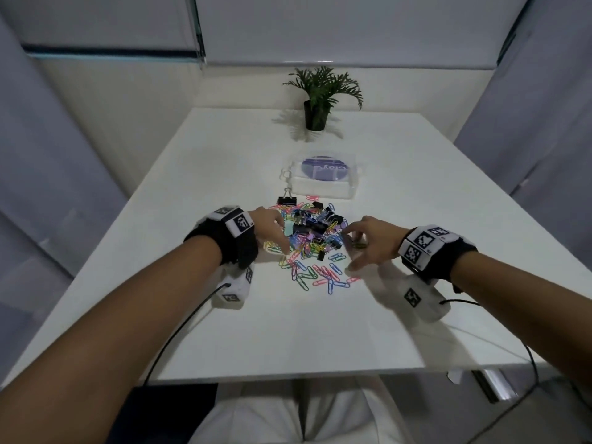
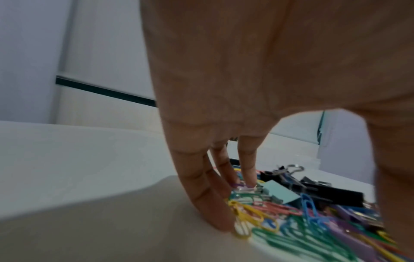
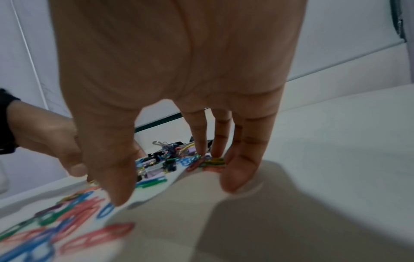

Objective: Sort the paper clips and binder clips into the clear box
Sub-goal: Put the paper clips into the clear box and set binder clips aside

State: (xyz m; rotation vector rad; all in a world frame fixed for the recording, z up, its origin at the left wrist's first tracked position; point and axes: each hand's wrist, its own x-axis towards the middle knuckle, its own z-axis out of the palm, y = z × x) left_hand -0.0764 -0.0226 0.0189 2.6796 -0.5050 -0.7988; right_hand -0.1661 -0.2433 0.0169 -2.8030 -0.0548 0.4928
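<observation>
While both hands worked the heap, the white table (image 1: 224,331) carried everything. Far back on it stood a potted plant (image 1: 321,97); nearer, just beyond the pile, sat the clear box (image 1: 322,179), lid closed, a purple round label on top. Between box and hands sprawled the pile: black binder clips (image 1: 315,224) bunched in the middle, coloured paper clips (image 1: 315,270) strewn around and toward the near edge, none in the box that could be seen.

Left hand (image 1: 272,230) came in from the pile's left side, fingers (image 2: 208,203) straight and pointing down, tips touching yellow and green paper clips on the table, its grip apart and holding nothing. Right hand (image 1: 368,241) hovered at the pile's right side, fingers (image 3: 240,166) stretched down, tips at the paper clips there, thumb well apart from them. Its grip looked loose and empty, though blur in the wrist view made that hard to confirm.
</observation>
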